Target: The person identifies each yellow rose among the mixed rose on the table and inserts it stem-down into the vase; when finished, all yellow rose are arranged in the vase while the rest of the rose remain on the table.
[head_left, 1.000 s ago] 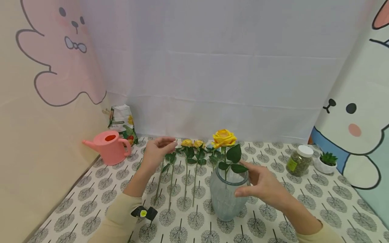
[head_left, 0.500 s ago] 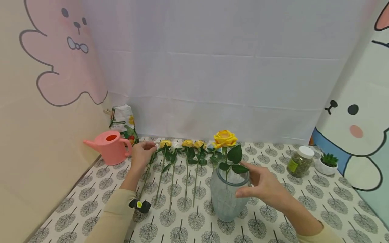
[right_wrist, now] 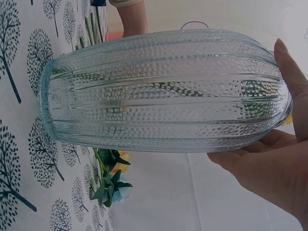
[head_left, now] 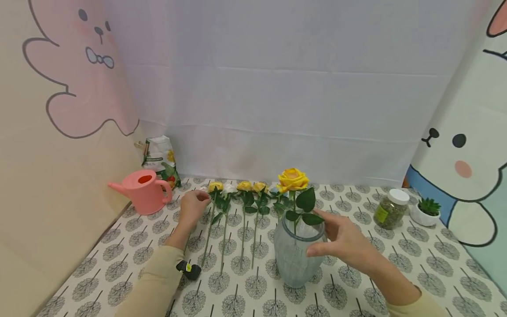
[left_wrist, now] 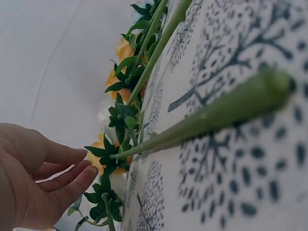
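My left hand (head_left: 193,208) hovers at the flower heads on the left end of a row of roses. In the left wrist view its fingers reach beside a yellow rose (left_wrist: 97,156), with nothing between thumb and fingertips. A white rose (left_wrist: 117,183) lies just past that one, its stem toward me. With thumb in front and fingers behind, my right hand (head_left: 343,242) holds the ribbed glass vase (head_left: 297,268) near its rim. The vase stands upright on the tablecloth. One tall yellow rose (head_left: 293,179) with green leaves rises from it.
Two more yellow roses, one at the row's middle (head_left: 244,186), lie left of the vase. At the back left stand a pink watering can (head_left: 146,198) and a printed bag (head_left: 160,154). A lidded jar (head_left: 391,210) and a potted succulent (head_left: 425,213) are at the right.
My left hand moved left along the flower heads, then slightly back right. The right hand and the vase have stayed in place.
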Motion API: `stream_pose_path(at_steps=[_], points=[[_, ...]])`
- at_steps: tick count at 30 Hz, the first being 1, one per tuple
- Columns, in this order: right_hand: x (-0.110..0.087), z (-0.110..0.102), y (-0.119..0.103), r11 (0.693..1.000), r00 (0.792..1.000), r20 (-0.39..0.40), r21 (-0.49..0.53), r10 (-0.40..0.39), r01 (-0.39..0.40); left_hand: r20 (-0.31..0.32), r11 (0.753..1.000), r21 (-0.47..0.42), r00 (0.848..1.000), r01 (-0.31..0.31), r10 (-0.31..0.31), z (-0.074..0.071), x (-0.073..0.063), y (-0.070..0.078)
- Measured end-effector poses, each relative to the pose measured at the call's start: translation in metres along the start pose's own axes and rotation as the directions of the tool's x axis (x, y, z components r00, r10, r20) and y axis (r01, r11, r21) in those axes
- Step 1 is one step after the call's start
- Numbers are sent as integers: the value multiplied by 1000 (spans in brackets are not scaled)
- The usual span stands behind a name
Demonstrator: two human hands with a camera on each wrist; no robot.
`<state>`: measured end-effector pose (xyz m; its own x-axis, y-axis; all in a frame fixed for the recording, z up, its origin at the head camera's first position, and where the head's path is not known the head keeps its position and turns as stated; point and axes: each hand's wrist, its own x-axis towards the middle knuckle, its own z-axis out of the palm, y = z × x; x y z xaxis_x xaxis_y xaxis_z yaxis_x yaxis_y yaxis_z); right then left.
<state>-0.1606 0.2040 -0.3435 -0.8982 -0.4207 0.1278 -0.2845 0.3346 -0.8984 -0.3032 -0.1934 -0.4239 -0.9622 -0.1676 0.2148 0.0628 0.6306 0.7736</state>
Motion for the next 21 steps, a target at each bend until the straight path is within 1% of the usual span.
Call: stream_pose_path(at_steps=[2, 6, 9, 13, 17, 21], points=[[-1, -1, 0, 1000, 1000, -2, 1, 4, -4, 14, 1000, 13, 1000, 7, -7, 3, 0, 1], [-1, 0, 0, 1000, 1000, 1, 22, 3, -3, 43, 997, 79, 999, 19, -23, 8, 3, 3], [0, 0, 0, 999, 1000, 4, 42, -6, 6, 78, 995, 86, 995, 49, -56, 10, 9, 4], [0, 0, 1, 998, 1000, 12, 60, -11, 11, 123, 990, 97, 985, 106, -118, 15, 18, 5], [1, 0, 2, 997, 1000, 24, 81, -14, 12, 118, 981, 135, 980, 141, -158, 22, 24, 1], [1, 0, 2, 996, 1000, 26, 86, -18, 16, 83, 979, 144, 984, 146, -159, 27, 28, -1]])
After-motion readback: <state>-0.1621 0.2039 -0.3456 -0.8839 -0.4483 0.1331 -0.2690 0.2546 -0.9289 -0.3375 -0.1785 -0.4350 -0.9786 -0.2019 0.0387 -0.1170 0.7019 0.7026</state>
